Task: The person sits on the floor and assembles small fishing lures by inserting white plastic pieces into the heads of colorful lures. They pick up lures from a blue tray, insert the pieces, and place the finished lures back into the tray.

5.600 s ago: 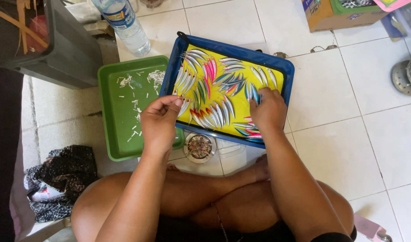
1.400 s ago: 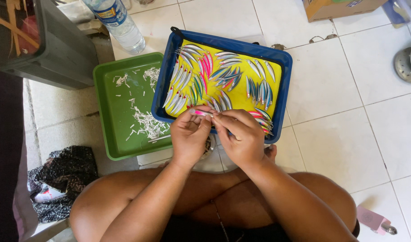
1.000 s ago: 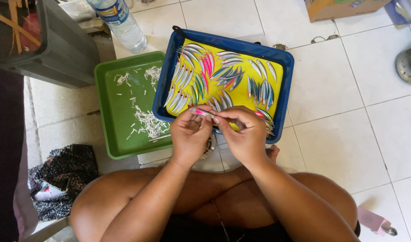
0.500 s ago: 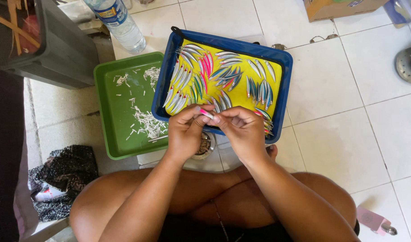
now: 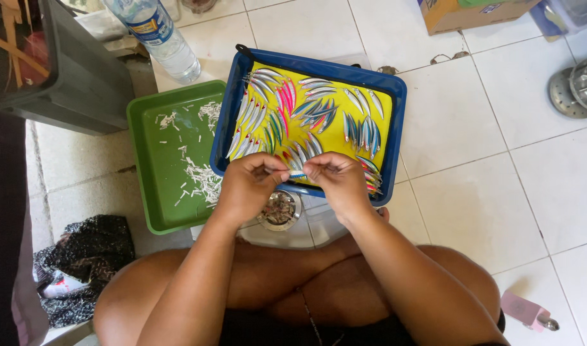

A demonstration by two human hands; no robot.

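Now, hands: the left hand (image 5: 247, 186) and right hand (image 5: 337, 179) are pinching one small lure (image 5: 296, 172) between them, fingertips closing on its two ends.
Lure: it is hanging over the near edge of the blue tray (image 5: 396, 138), just above the rim.
Blue tray: it is holding a yellow sheet (image 5: 332, 138) covered with rows of slim lures, silver, green and pink.
Green tray (image 5: 154, 173): it is lying just left of the blue one, touching it, and carrying scattered white scraps (image 5: 200, 179).
Bottle (image 5: 157, 37): it is lying beyond the green tray.
Open room: bare white tiles are stretching out right of the blue tray.
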